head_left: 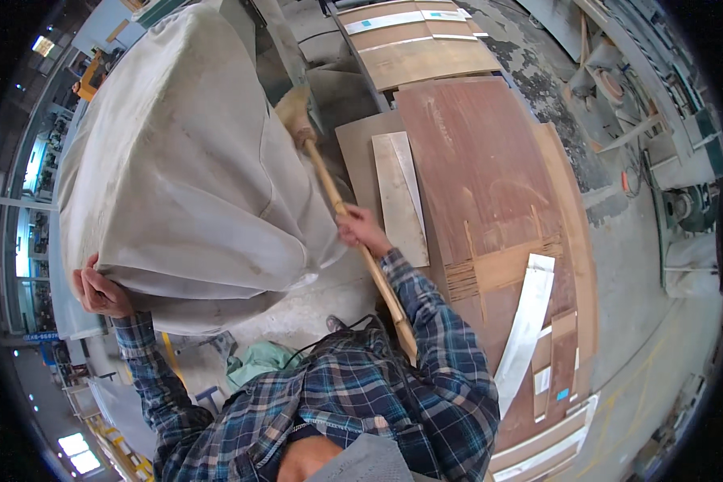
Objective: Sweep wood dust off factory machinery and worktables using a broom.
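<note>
A large off-white fabric cover [193, 153] drapes in folds over something bulky on the left; what lies beneath is hidden. At its near left corner, my left hand [103, 291] has its fingers curled on the cloth edge. My right hand [363, 231] is wrapped round the wooden handle of a broom [326, 178], about midway along. The broom slants, with its pale bristle head [296, 115] away from me between the cover and the stacked boards. The handle's near end reaches back beside my right forearm.
To the right lies a stack of wooden boards [474, 153] with loose strips, among them a pale plank [399, 189] and a silvery strip [530, 321]. A green cloth [261, 363] is near my feet. Machinery [687, 205] stands along the far right.
</note>
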Demonstrator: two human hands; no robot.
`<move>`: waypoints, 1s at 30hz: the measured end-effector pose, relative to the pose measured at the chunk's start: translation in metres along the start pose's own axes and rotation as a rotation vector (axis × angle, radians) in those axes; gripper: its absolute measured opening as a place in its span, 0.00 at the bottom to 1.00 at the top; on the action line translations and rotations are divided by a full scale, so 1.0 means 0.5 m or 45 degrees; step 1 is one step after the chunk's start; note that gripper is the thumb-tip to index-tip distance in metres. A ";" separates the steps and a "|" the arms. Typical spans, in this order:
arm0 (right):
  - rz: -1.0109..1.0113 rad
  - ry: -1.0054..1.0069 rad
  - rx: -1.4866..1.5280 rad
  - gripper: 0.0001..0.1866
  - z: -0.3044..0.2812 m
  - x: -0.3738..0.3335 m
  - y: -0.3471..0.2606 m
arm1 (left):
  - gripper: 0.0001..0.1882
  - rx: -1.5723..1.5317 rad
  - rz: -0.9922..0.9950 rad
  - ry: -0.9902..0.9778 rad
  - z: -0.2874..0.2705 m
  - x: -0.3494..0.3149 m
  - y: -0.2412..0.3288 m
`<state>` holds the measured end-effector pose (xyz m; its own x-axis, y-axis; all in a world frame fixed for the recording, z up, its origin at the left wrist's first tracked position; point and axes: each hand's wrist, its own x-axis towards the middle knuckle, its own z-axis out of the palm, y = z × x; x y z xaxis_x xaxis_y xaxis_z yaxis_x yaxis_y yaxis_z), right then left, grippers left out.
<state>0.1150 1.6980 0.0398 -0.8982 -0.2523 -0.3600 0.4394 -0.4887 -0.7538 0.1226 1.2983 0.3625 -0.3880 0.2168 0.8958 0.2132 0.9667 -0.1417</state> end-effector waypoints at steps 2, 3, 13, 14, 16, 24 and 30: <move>0.107 -0.034 0.191 0.07 -0.010 -0.009 -0.016 | 0.19 0.005 -0.036 -0.033 -0.014 -0.024 -0.011; 0.113 -0.019 0.208 0.07 -0.022 -0.022 -0.016 | 0.19 0.000 -0.061 -0.026 -0.014 -0.029 -0.010; 0.195 0.061 0.293 0.09 0.011 -0.201 -0.002 | 0.20 -0.001 -0.061 -0.045 -0.036 -0.021 0.015; 0.168 0.030 0.210 0.06 0.005 -0.175 -0.003 | 0.20 -0.006 -0.046 -0.034 -0.036 -0.015 0.015; 0.114 0.022 0.079 0.04 -0.027 -0.108 0.013 | 0.20 -0.035 -0.029 -0.017 -0.029 -0.010 0.021; -0.033 0.269 0.209 0.05 -0.090 -0.118 -0.024 | 0.20 -0.042 -0.058 -0.075 -0.023 -0.039 0.020; 0.097 0.172 0.152 0.10 -0.027 -0.202 -0.005 | 0.22 -0.004 -0.089 -0.045 -0.023 -0.022 0.022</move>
<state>0.2045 1.7359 0.0710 -0.8523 -0.1817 -0.4905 0.4978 -0.5698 -0.6539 0.1394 1.3052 0.3560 -0.4335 0.1535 0.8880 0.1869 0.9793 -0.0780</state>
